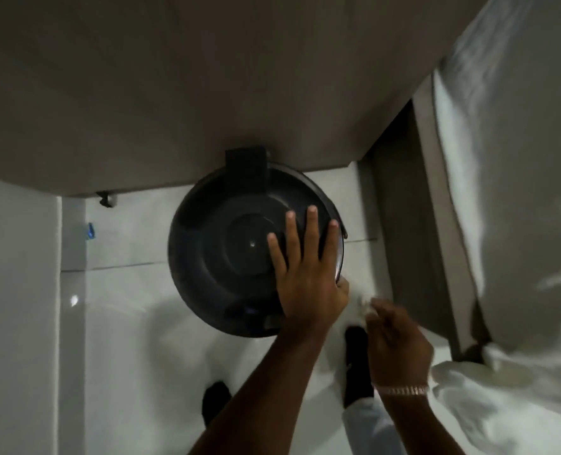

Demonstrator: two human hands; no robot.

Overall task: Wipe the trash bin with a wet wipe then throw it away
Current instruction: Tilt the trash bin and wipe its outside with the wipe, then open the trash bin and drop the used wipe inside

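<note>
The scene is dim and slightly soft. The right hand (394,343) is smeared by motion blur, while the left hand (305,270) is sharper. A small glint sits on the trash bin lid (226,244); soft shadows spread over the glossy floor tiles (134,310) below the left hand. Straight lines bow at the edges.

Right hand (395,339) smeared by motion blur, finger outlines not readable. Wet wipe (366,303) only small pale patch at fingertips, mostly hidden, shape not clear. Right part of trash bin (220,247) lid covered by left hand (305,277). Bin body hidden under lid. Both forearms cut by bottom edge.
</note>
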